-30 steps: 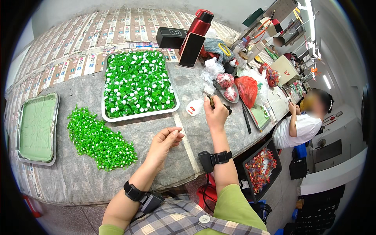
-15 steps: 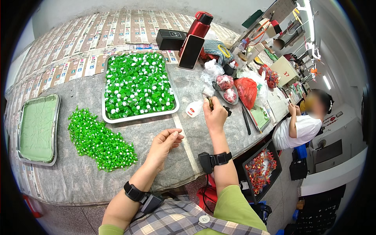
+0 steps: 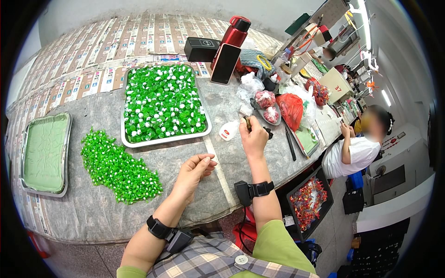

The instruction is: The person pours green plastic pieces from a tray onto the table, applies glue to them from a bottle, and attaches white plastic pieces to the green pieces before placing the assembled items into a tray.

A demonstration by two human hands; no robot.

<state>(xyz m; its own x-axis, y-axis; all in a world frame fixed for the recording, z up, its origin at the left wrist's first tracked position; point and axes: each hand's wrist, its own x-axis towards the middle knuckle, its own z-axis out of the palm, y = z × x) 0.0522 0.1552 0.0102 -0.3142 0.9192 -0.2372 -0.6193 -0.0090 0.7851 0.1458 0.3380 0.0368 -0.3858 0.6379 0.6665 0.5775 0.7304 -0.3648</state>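
Note:
My left hand point(image 3: 191, 173) is raised over the grey cloth in front of me, thumb pressed to the bent index finger. Whatever lies in that pinch, if anything, is too small to make out. To its right and farther off, my right hand point(image 3: 254, 139) is closed round a small dark brownish thing point(image 3: 247, 123), mostly hidden by the fingers. A white rounded piece with a red mark point(image 3: 228, 131) lies just left of my right hand. Beyond my left hand stands a metal tray point(image 3: 169, 140) full of green and white beads, and a pile of smaller green and white pieces point(image 3: 119, 166) lies to the left.
A green-lined tray point(image 3: 44, 150) is at far left. Behind are a red bottle point(image 3: 235, 31), a phone point(image 3: 225, 64) and a black box point(image 3: 201, 49). Red bags point(image 3: 290, 110) and a black rod point(image 3: 290, 144) sit right. A person point(image 3: 352, 150) works beyond, near a black crate point(image 3: 302, 234).
The view has shifted very slightly. Both hands keep nearly the same place and grip.

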